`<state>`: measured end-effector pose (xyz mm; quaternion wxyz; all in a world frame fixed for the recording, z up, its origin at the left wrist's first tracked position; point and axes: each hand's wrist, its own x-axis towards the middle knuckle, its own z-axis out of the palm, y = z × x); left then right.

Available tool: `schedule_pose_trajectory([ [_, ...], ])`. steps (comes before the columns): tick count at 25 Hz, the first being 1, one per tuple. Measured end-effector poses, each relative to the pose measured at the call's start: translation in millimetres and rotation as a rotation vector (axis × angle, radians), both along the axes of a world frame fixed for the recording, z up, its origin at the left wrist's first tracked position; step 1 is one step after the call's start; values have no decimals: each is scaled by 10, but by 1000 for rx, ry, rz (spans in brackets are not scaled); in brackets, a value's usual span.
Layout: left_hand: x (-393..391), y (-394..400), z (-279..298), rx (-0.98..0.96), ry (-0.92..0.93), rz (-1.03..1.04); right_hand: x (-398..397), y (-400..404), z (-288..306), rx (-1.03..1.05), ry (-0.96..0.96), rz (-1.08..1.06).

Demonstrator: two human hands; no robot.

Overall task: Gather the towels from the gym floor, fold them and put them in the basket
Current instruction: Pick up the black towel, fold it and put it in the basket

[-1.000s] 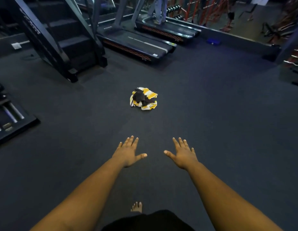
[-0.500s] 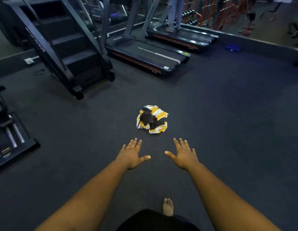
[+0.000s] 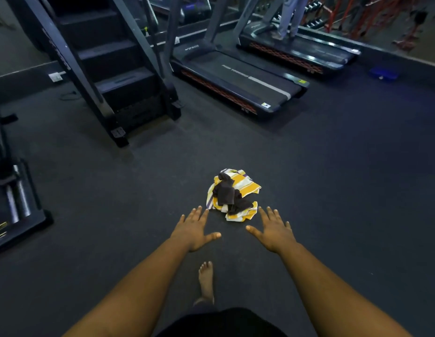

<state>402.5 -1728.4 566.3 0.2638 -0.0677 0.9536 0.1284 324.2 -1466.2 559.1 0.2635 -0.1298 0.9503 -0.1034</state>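
Observation:
A crumpled yellow-and-white striped towel (image 3: 245, 184) lies on the dark gym floor with a dark brown towel (image 3: 227, 194) bunched on top of it. My left hand (image 3: 193, 231) is stretched out, palm down, fingers spread, just short of the pile's left edge. My right hand (image 3: 273, 231) is held the same way just to the right of the pile's near edge. Neither hand touches the towels and both hold nothing. No basket is in view.
A stair-climber machine (image 3: 109, 69) stands at the back left. Two treadmills (image 3: 238, 80) sit behind the pile, and a person's legs (image 3: 288, 18) are on the far one. A weight machine base (image 3: 14, 205) is at the left. My bare foot (image 3: 206, 280) is below my hands.
I have stepped forward, so the towel pile is now much closer, right in front of my fingertips. Both hands stay outstretched and spread.

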Motion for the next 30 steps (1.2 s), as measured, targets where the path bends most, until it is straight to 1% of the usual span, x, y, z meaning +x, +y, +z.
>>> schedule_pose_trajectory([
  [3,-802,-314,-156,30,-3,8,-736,-341,-112,6,-21,-11],
  [8,-1778,-724,-444,73,-99,-6,-1649,-785,-335,6,-115,-45],
  [13,-2556,-909,-1081,109,-228,63,-2430,-976,-1007,16,-230,-56],
  [16,-3069,-928,-1718,120,-312,98,-2992,-1068,-1696,19,-314,-51],
  [20,-3652,-891,-2775,130,-401,146,-3582,-1163,-2826,54,-402,-24],
  [24,-4090,-866,-4233,160,-432,129,-3997,-1246,-4290,116,-488,-16],
  [27,-4223,-966,-5259,147,-481,61,-4228,-1339,-5361,126,-480,-54],
  [30,-4292,-1183,-6035,124,-491,0,-4418,-1538,-6210,101,-467,-151],
])
